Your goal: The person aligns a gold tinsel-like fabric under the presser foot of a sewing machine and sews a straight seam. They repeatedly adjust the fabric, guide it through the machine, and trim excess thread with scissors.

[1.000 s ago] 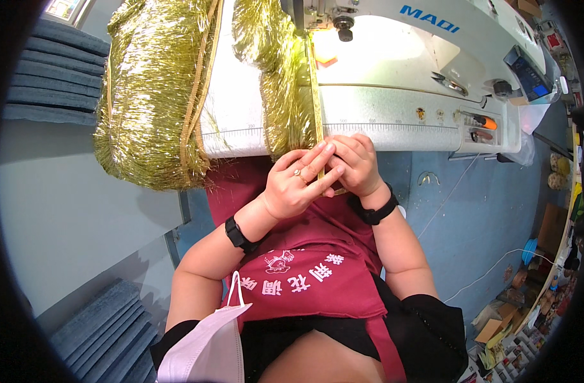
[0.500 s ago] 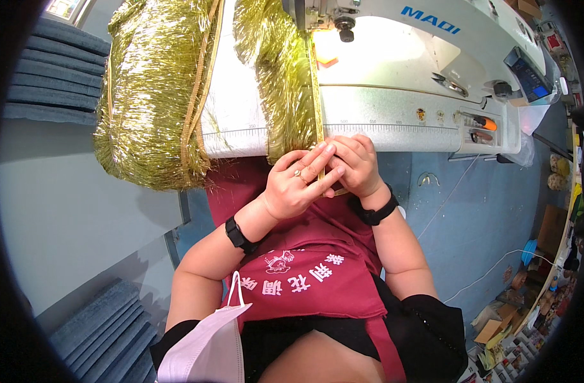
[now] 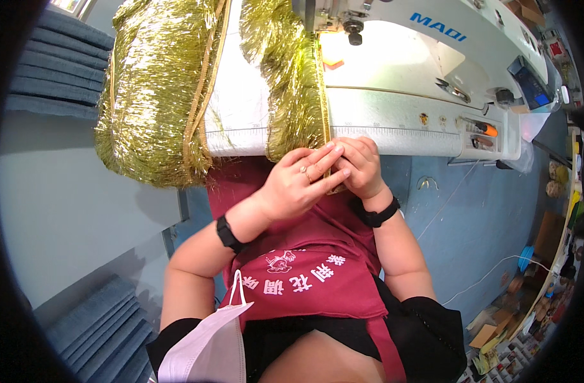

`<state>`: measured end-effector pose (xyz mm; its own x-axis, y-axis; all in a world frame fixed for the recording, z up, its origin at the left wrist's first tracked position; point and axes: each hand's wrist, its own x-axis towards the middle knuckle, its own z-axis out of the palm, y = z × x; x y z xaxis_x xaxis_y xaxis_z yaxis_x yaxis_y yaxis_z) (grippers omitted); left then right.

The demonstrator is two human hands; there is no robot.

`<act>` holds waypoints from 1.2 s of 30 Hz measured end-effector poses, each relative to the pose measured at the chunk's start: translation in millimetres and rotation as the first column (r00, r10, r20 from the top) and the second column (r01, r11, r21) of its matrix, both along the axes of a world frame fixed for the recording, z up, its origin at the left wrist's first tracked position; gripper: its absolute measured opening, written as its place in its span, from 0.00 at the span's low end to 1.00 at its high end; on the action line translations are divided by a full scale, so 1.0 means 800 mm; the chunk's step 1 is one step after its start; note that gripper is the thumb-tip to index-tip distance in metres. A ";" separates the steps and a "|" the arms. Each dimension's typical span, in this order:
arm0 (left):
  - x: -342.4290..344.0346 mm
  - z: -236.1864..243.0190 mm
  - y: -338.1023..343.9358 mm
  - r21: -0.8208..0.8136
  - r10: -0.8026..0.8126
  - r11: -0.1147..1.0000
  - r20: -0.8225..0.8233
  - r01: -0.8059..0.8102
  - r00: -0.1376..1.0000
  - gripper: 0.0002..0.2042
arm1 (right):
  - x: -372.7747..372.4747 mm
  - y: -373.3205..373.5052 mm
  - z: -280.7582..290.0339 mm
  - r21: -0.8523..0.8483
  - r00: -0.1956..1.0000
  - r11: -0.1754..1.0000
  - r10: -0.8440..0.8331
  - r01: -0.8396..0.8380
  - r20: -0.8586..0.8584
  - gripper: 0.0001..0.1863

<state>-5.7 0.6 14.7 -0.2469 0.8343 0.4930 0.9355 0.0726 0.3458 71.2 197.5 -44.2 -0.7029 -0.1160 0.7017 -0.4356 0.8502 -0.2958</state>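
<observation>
Pinches the gold band (image 3: 326, 118) in left hand (image 3: 282, 191) and right hand (image 3: 363, 167), just off the near edge of the tabletop (image 3: 394, 112) — fingers clamped on it, hands touching. Leads along the band to the sewing machine (image 3: 394, 16), with fringe (image 3: 295, 121) spread left of it — beside a bulkier bundle (image 3: 155, 96), with snips (image 3: 455, 90) lying to the right.

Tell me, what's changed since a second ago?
The fringe strip now spreads wider leftward near the table's edge, and the left wristband has shifted slightly left. Nothing was visibly grasped or released. The left hand and right hand stay together on the strip's gold band; the sewing machine stays put.
</observation>
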 end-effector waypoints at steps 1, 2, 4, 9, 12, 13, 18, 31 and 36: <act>-0.012 0.007 -0.004 -0.039 -0.034 0.999 0.034 0.035 0.999 0.21 | 0.000 0.001 0.001 0.009 1.000 1.000 0.010 -0.010 0.011 0.10; -0.029 0.016 -0.011 -0.107 -0.030 0.993 0.185 0.051 0.982 0.24 | -0.001 0.002 0.003 0.019 1.000 1.000 0.019 -0.019 0.008 0.10; -0.070 0.025 -0.002 0.062 0.139 0.981 0.428 -0.182 0.893 0.26 | -0.001 0.001 0.006 0.031 1.000 0.999 0.021 -0.022 0.011 0.11; -0.245 0.033 0.071 0.154 0.064 0.923 0.841 -0.351 0.537 0.22 | -0.003 -0.003 0.012 0.036 1.000 0.999 -0.004 0.003 0.023 0.12; -0.311 0.025 0.119 0.083 0.053 0.975 0.812 -0.206 0.581 0.21 | -0.003 -0.005 0.012 0.026 0.999 1.000 -0.014 0.013 0.034 0.11; -0.315 0.015 0.129 0.062 0.059 0.983 0.779 -0.170 0.625 0.20 | -0.003 -0.005 0.012 0.022 0.999 1.000 -0.014 0.014 0.033 0.11; -0.342 0.003 0.139 -0.368 0.253 0.923 0.352 -0.115 0.901 0.09 | -0.003 -0.007 0.010 0.043 0.998 0.998 -0.040 0.038 0.039 0.11; -0.349 0.030 0.096 -0.247 -0.191 0.958 -0.175 0.145 0.966 0.11 | -0.006 -0.009 0.005 0.074 0.998 0.995 -0.065 0.064 0.010 0.10; -0.348 0.048 0.099 -0.367 -0.298 0.890 -0.019 0.271 0.954 0.05 | -0.006 -0.009 0.005 0.057 0.998 0.997 -0.055 0.054 0.008 0.11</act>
<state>-284.3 79.7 53.0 0.0527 0.9861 0.1574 0.9561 -0.0953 0.2770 66.2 190.6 -40.2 -0.7161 -0.1168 0.6882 -0.3856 0.8880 -0.2506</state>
